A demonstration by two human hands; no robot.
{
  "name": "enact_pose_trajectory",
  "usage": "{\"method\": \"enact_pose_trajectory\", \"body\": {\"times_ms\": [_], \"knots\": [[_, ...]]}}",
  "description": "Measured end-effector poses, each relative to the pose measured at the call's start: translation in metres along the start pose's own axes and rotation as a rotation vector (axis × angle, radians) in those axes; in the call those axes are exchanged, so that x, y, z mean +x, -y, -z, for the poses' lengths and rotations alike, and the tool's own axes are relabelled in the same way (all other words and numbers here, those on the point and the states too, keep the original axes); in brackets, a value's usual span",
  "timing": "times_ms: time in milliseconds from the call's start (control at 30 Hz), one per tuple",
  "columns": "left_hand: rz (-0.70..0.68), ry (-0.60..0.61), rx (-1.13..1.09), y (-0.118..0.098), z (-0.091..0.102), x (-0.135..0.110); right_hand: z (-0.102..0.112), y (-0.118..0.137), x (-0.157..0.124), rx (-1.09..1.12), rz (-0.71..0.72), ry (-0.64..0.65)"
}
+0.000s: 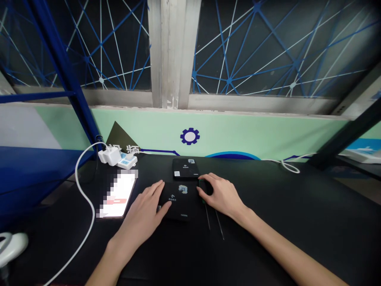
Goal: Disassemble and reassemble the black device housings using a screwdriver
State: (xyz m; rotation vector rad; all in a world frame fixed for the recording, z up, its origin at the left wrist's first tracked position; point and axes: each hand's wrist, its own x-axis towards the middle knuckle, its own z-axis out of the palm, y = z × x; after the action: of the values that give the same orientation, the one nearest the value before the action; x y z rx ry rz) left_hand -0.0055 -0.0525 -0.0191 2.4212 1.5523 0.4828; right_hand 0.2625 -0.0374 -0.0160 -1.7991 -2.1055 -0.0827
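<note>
A black set-top box (178, 204) with a small label and white print lies flat before me. My left hand (150, 204) holds it at its left side, thumb on the top face and fingers along the far left corner. Just right of the box, my right hand (218, 192) has thumb and index finger curled round the green-and-black handle of a screwdriver (208, 219). A second screwdriver (220, 225) lies alongside, its thin shaft pointing towards me; its handle is hidden under the hand. Behind them sits another black set-top box (185, 168).
A phone (120, 194) with a lit, partly blurred screen lies left of my left hand. Beyond it are a white plug adapter (109, 156) and power strip (127, 161). A white cable (86, 194) curves down the left. Blue and dark posts flank the black tabletop (285, 222).
</note>
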Motion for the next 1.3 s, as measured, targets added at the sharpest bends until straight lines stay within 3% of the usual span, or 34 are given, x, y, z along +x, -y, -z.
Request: {"method": "enact_pose_trajectory", "body": {"times_ms": [133,300,500,700,1300], "knots": [[-0.007,-0.015,0.015,0.003,-0.001,0.003,-0.001,0.000,0.000,0.009,0.006,-0.001],[-0.013,0.070,0.012,0.007,0.010,0.007,0.001,0.003,-0.001,-0.016,0.023,-0.022],[-0.019,0.078,-0.025,0.016,0.011,0.007,0.006,0.009,-0.002,-0.033,0.090,-0.123],[-0.018,0.025,-0.017,0.019,-0.001,0.007,-0.003,0.006,-0.002,0.067,0.277,0.027],[0.016,0.061,-0.016,0.016,0.001,0.004,0.000,0.008,-0.001,0.065,0.225,-0.018]]}}
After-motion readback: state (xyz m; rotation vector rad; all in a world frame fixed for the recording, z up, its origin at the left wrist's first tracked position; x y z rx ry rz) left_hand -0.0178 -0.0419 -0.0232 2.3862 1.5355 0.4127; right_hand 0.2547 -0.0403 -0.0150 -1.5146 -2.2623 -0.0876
